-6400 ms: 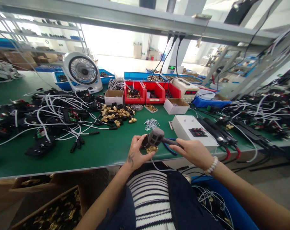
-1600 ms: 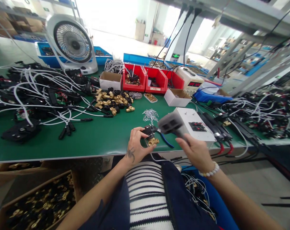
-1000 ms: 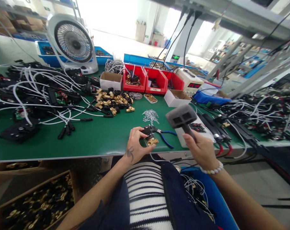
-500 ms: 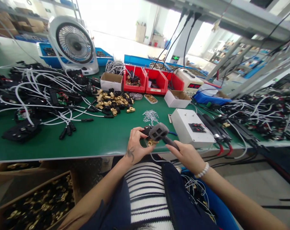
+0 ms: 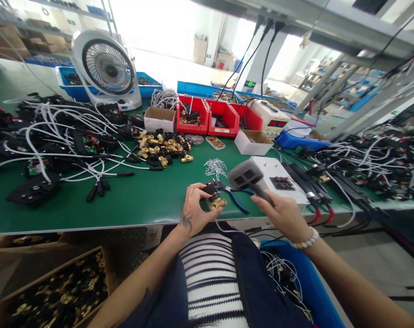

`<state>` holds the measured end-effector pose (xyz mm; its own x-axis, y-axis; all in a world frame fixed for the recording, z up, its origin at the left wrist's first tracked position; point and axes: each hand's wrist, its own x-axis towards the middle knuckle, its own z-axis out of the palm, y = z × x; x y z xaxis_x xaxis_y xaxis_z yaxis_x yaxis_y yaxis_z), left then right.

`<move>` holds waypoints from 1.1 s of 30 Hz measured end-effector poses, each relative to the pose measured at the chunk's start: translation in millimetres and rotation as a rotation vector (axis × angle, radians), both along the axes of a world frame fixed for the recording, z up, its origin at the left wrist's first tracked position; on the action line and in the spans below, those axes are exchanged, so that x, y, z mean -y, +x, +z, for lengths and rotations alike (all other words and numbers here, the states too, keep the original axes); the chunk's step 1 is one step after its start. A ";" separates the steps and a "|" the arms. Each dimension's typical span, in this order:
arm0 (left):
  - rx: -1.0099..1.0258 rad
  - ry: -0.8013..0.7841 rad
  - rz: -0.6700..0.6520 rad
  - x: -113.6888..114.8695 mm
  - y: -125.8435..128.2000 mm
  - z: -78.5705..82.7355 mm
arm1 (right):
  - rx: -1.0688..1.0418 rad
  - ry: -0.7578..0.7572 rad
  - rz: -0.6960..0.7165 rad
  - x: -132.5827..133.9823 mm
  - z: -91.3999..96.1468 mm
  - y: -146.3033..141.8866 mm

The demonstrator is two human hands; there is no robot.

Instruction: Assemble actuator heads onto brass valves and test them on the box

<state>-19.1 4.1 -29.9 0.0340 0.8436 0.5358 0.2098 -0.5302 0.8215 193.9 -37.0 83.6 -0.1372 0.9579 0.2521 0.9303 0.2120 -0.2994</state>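
My left hand (image 5: pixel 192 210) is closed on a small brass-and-black valve part (image 5: pixel 214 197), pressing it against the front edge of the green bench (image 5: pixel 138 200). My right hand (image 5: pixel 282 214) grips the handle of a grey rubber mallet (image 5: pixel 245 175), whose head is raised a little above and to the right of the part. Blue-handled pliers (image 5: pixel 237 199) lie on the mat just behind the part. A thin white wire runs down from the part toward my lap.
A pile of brass fittings (image 5: pixel 164 148) and a heap of small metal clips (image 5: pixel 215 166) lie mid-bench. A white test box (image 5: pixel 278 180) sits at right, red bins (image 5: pixel 207 119) and a white fan (image 5: pixel 107 68) behind. Tangled white cables with black parts (image 5: pixel 56 141) fill the left. A cardboard box of parts (image 5: pixel 53 291) stands below.
Half a second ago the mallet head rested on the part in my left hand; now it is lifted up and to the right. My left hand has stayed in place.
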 end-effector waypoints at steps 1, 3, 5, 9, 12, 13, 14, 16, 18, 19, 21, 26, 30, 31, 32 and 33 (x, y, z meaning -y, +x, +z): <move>0.002 -0.004 -0.003 0.0 -0.1 0.1 | -0.030 0.015 -0.020 0.4 0.2 0.2; 0.012 -0.011 -0.003 0.3 0.0 0.8 | -0.063 -0.013 -0.017 1.5 -3.4 -1.1; 0.027 -0.015 0.001 0.9 0.2 2.5 | -0.059 -0.087 0.028 1.8 -9.9 -4.1; 0.053 -0.036 -0.007 2.7 0.3 6.5 | -0.108 -0.134 0.052 -2.3 -14.0 -11.1; 0.065 -0.055 -0.033 3.0 0.0 6.6 | -0.345 -0.261 0.158 -10.8 -11.9 -17.7; 0.070 -0.060 -0.039 2.5 -0.1 5.8 | -0.421 -0.317 0.215 -14.8 -13.0 -20.4; 0.078 -0.063 -0.042 1.8 -0.3 4.5 | -0.473 -0.366 0.269 -19.3 -15.3 -23.1; 0.102 -0.068 -0.046 -0.3 -1.0 1.5 | -0.505 -0.424 0.348 -29.0 -22.8 -28.2; 0.135 -0.077 -0.062 -2.4 -2.3 -1.1 | -0.519 -0.464 0.396 -38.3 -31.1 -31.7; 0.153 -0.084 -0.074 -3.2 -3.1 -2.0 | -0.528 -0.483 0.413 -42.1 -34.4 -32.6; 0.185 -0.098 -0.104 -4.1 -4.7 -2.6 | -0.544 -0.508 0.434 -47.7 -38.2 -33.2; 0.226 -0.115 -0.146 -3.7 -5.2 -2.5 | -0.572 -0.537 0.466 -53.2 -37.7 -31.0; 0.233 -0.111 -0.144 -2.7 -3.6 -2.5 | -0.590 -0.568 0.512 -57.3 -35.3 -28.8; 0.229 -0.107 -0.146 -2.6 -3.6 -2.2 | -0.595 -0.580 0.525 -58.6 -34.9 -28.5; 0.223 -0.105 -0.150 -2.5 -3.8 -1.8 | -0.601 -0.593 0.536 -59.9 -34.6 -28.4; 0.215 -0.103 -0.154 -2.4 -4.1 -1.4 | -0.607 -0.602 0.544 -61.1 -34.6 -28.6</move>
